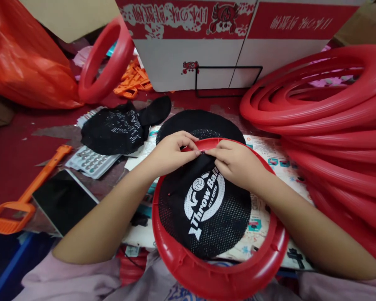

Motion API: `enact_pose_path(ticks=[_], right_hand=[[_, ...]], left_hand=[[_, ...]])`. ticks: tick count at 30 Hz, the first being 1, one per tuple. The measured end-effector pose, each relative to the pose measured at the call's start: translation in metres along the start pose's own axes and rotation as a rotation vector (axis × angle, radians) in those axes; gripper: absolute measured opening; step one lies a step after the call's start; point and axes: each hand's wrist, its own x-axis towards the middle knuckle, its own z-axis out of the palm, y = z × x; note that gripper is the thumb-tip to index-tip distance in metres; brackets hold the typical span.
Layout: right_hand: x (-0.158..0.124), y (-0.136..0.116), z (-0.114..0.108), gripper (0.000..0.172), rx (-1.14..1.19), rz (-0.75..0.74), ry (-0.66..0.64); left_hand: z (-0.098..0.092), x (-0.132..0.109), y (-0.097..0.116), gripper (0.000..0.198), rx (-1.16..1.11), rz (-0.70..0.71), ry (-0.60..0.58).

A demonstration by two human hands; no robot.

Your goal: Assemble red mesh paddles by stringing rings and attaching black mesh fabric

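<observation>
at the back, a red-and-white carton (188,54) stands on the dark red tabletop (9,159), stacked red rings (332,121) crowding the right. and in the head view, here's your black mesh disc (207,205), white "throw ball" print showing, lying inside the red ring (228,278) right in front of you! your left hand (175,150) pinches its far edge at the rim; your right hand (238,165), fingers curled, grips that edge just beside it. a second black disc (200,119) peeks out behind the ring.
</observation>
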Motion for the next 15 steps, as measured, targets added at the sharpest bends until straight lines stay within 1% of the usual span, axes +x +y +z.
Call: enact_pose_path(ticks=[3, 7, 11, 15], right_hand=[[-0.0016, 0.0016, 0.0038, 0.033, -0.071, -0.011, 0.013], [-0.003, 0.0029, 0.0065, 0.033, -0.2, -0.03, 0.04], [-0.0025, 0.0035, 0.0065, 0.033, -0.284, -0.058, 0.073], [-0.0008, 0.0033, 0.0063, 0.031, -0.308, -0.036, 0.042]], left_hand=[[0.0034, 0.0012, -0.0025, 0.014, -0.014, 0.019, 0.031], [0.0066, 0.0044, -0.0064, 0.015, 0.029, 0.083, 0.031], [0.0084, 0.0053, -0.0074, 0.015, 0.057, 0.086, 0.05], [0.009, 0.005, -0.007, 0.017, 0.096, 0.098, 0.062]])
